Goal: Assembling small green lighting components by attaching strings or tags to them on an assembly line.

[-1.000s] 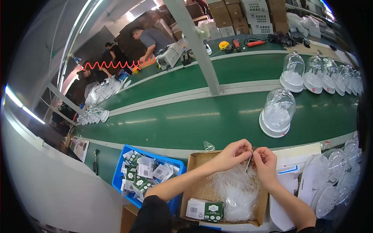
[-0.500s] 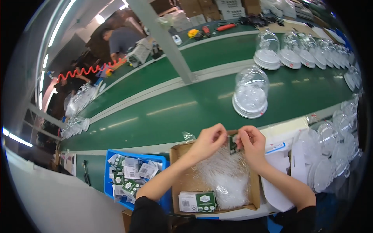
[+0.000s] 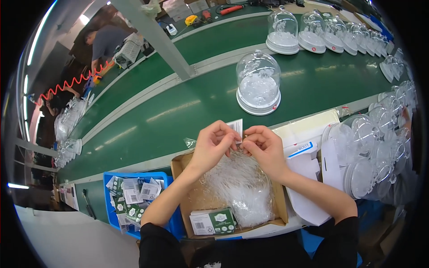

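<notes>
My left hand point(image 3: 215, 145) is closed on a small hang tag point(image 3: 237, 128), its white printed side showing between my hands. My right hand point(image 3: 264, 149) is pinched close to the tag's right edge; whatever is in its fingertips is too small to make out. Both hands are above the far side of a cardboard box point(image 3: 280, 203). Inside the box lies a loose bundle of thin clear plastic strands point(image 3: 232, 178). A stack of green and white tags point(image 3: 213, 223) sits at its near left.
Left of the box, a blue bin point(image 3: 108, 190) holds many tags. Beyond it runs a green conveyor belt point(image 3: 178, 109) with a clear dome on a white base point(image 3: 258, 85). More domes point(image 3: 282, 33) line the far right; others point(image 3: 362, 138) crowd the right beside white packaging point(image 3: 308, 196).
The tag has turned from its green side to its white side. My hands have come closer together around it. The whole view has shifted, so the scene sits further left and higher.
</notes>
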Motion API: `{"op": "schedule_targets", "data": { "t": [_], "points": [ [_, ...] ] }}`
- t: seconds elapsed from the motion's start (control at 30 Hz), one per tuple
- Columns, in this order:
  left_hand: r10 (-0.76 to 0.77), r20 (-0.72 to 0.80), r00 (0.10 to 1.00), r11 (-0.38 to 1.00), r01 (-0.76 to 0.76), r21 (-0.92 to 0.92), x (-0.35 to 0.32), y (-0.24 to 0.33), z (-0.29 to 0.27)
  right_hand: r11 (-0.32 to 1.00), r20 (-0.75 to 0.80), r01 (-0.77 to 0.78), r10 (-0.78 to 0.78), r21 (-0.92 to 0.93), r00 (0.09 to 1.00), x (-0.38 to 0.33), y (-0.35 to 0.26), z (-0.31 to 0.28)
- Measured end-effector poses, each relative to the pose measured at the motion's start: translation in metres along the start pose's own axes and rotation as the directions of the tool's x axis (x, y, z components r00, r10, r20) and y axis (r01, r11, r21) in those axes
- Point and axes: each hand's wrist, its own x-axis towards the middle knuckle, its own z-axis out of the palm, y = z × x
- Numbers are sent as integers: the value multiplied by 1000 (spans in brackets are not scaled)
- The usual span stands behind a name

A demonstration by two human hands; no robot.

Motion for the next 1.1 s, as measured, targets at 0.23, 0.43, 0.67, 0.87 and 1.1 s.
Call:
{"op": "schedule_targets", "data": {
  "t": [0.23, 0.43, 0.67, 0.87, 1.1],
  "points": [
    [51, -41, 998, 995, -54, -89, 2, 0, 2, 999, 51, -26, 27, -20, 998, 2, 7, -6],
    [1, -10, 1000, 995, 0, 102, 1, 2, 5, 999, 25, -19, 18, 42, 1000, 1, 2, -5],
    [188, -7, 982, 934, -176, 312, 0, 2, 12, 999, 22, -14, 13, 38, 1000, 3, 6, -6],
    [275, 41, 961, 886, -269, 378, 2, -7, 9, 1000, -4, -4, 4, -10, 1000, 1, 9, -7],
    [143, -44, 989, 968, -130, 217, 0, -7, 11, 999, 22, 40, -40, -28, 999, 5, 11, -4]
  ]
}}
